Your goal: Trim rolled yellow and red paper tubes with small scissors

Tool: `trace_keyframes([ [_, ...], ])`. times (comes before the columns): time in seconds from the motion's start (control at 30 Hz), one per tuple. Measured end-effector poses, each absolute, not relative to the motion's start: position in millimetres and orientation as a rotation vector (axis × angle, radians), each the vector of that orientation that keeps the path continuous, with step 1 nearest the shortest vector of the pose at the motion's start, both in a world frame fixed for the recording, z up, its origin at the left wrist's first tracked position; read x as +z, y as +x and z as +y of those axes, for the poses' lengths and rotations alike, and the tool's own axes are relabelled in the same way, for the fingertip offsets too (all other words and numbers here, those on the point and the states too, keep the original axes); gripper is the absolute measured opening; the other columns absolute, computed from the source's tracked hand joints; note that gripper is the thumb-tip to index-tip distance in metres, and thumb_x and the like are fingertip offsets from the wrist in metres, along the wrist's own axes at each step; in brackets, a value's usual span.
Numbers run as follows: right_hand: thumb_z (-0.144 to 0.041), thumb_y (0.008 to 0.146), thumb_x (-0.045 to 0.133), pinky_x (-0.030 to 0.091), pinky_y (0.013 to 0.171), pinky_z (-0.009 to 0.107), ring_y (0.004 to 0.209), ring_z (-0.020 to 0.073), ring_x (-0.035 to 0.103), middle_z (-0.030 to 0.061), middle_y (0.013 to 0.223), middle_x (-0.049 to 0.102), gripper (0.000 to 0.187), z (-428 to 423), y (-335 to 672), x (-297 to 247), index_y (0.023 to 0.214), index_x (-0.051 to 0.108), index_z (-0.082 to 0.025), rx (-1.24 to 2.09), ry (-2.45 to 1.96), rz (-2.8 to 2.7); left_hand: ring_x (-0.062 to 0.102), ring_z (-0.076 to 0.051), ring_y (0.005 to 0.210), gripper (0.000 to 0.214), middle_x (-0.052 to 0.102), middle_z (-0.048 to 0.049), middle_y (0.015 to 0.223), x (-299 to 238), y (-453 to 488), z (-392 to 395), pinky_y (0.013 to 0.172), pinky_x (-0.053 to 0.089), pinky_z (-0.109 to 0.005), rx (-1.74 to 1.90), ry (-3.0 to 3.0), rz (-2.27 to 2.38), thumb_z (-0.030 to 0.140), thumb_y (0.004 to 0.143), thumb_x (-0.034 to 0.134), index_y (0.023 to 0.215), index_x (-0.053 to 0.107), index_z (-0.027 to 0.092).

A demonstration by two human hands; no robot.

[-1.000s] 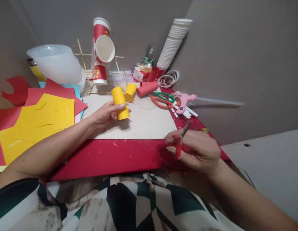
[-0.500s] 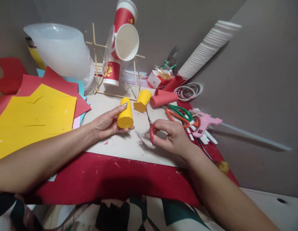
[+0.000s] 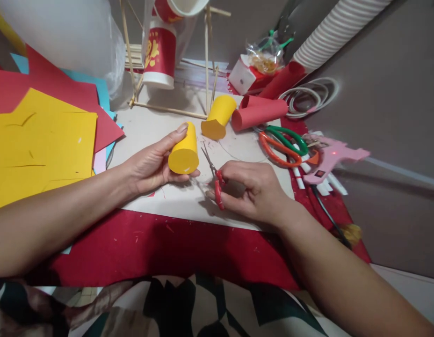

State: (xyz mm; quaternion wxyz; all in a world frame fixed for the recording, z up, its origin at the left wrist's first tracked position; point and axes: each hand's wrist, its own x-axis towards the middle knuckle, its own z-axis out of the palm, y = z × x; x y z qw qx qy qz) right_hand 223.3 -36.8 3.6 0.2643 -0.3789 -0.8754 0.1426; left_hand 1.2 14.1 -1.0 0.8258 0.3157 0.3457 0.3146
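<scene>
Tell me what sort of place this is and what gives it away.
Most likely a craft worktable, though whether at home or elsewhere I can't tell. The signs are a pink glue gun, yellow paper lying over other coloured sheets, and red-handled scissors in the right hand.

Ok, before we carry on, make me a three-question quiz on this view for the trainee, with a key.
1. What is the person's left hand holding?

2. True or false: the person's right hand holds metal scissors with red handles.

3. Pick one. The pink plastic glue gun lies:
a) on the yellow paper sheets
b) to the right of the rolled red paper tubes
c) inside a red and white paper cup

Key:
1. A yellow paper cylinder
2. True
3. b
</scene>
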Motion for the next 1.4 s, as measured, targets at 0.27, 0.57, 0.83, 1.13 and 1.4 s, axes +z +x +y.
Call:
trace_keyframes([
  [0.27, -0.036, 0.089, 0.065, 0.051, 0.063, 0.030, 0.067, 0.0169, 0.064, 0.0049, 0.072, 0.068, 0.021, -42.9, 219.0, 3.2, 0.074, 0.063, -0.021, 0.663, -1.089, -2.053, 0.069, -0.026, 0.083, 0.042, 0.066, -0.0101, 0.092, -5.7, 6.8, 14.1, 0.063, 0.059, -0.036, 0.871, 0.799, 0.833, 0.052, 0.083, 0.068, 0.107, 0.062, 0.018],
  [0.57, -0.065, 0.086, 0.057, 0.061, 0.075, 0.043, 0.101, 0.0289, 0.069, 0.0132, 0.123, 0.067, 0.046, -51.5, 221.6, -3.0, 0.095, 0.071, -0.023, 0.778, -1.036, -1.696, 0.065, -0.015, 0.065, 0.038, 0.065, -0.0029, 0.075, 0.3, 8.2, 10.7, 0.047, 0.051, -0.021, 1.015, 0.822, 0.911, 0.046, 0.076, 0.077, 0.087, 0.055, 0.017],
  [0.83, -0.068, 0.082, 0.060, 0.061, 0.085, 0.047, 0.120, 0.0316, 0.062, 0.0096, 0.142, 0.058, 0.053, -57.4, 216.5, -6.4, 0.111, 0.072, -0.026, 1.225, -0.997, -1.490, 0.067, -0.014, 0.068, 0.039, 0.067, -0.0002, 0.080, 3.1, 11.6, 2.3, 0.055, 0.053, -0.023, 1.211, 0.997, 0.980, 0.039, 0.074, 0.080, 0.089, 0.049, 0.021],
  [1.13, -0.059, 0.076, 0.074, 0.060, 0.090, 0.045, 0.105, 0.0254, 0.069, 0.0058, 0.128, 0.068, 0.046, -61.1, 207.7, -8.1, 0.110, 0.075, -0.028, 1.547, -0.931, -1.216, 0.067, -0.020, 0.088, 0.059, 0.062, -0.0015, 0.092, 15.0, 13.8, -8.9, 0.072, 0.053, -0.028, 1.329, 1.276, 1.051, 0.038, 0.071, 0.082, 0.116, 0.047, 0.023],
  [1.4, -0.058, 0.083, 0.065, 0.064, 0.078, 0.041, 0.103, 0.0261, 0.071, 0.0078, 0.110, 0.075, 0.042, -59.6, 202.6, -5.7, 0.107, 0.073, -0.024, 1.666, -0.931, -1.043, 0.061, -0.023, 0.099, 0.042, 0.059, -0.0024, 0.093, 23.9, 12.8, -14.7, 0.076, 0.048, -0.029, 1.406, 1.501, 1.167, 0.040, 0.071, 0.081, 0.100, 0.057, 0.022],
])
